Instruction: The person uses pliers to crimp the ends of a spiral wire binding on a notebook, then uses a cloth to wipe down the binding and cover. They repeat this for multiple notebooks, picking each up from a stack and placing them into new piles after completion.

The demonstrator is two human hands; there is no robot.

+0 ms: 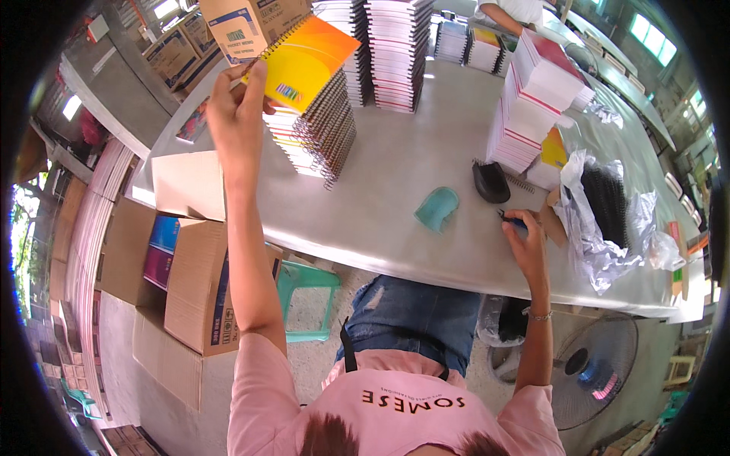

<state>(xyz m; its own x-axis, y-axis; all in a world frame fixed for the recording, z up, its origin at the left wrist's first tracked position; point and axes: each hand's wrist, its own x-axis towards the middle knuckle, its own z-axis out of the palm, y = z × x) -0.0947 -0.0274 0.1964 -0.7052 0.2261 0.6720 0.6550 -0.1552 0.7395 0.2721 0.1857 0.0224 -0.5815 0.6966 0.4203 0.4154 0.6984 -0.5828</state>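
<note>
My left hand (pixel 237 114) pinches the edge of a spiral notebook (pixel 312 57) with a yellow and orange cover. That notebook rests on, or just above, a tall stack of spiral-bound notebooks (pixel 328 137) whose wire coils face right. Over the right part of the table, my right hand (pixel 529 242) is closed around a small dark-blue-handled tool (pixel 515 222), which looks like pliers; its tip points left. Close beyond it are a rounded black object (pixel 491 182) and a loose wire coil (pixel 520 184). A curved teal piece (pixel 437 210) lies to the left of this hand.
Unbound book blocks (pixel 525 110) form a leaning stack at the right. Crumpled plastic (pixel 589 254) wraps black coils (pixel 604 205). More notebook stacks (pixel 395 57) stand at the back. At left are an open carton (pixel 194 292) and a green stool (pixel 309 300); a fan (pixel 593 372) stands lower right. Another person's arm (pixel 498 17) shows far off.
</note>
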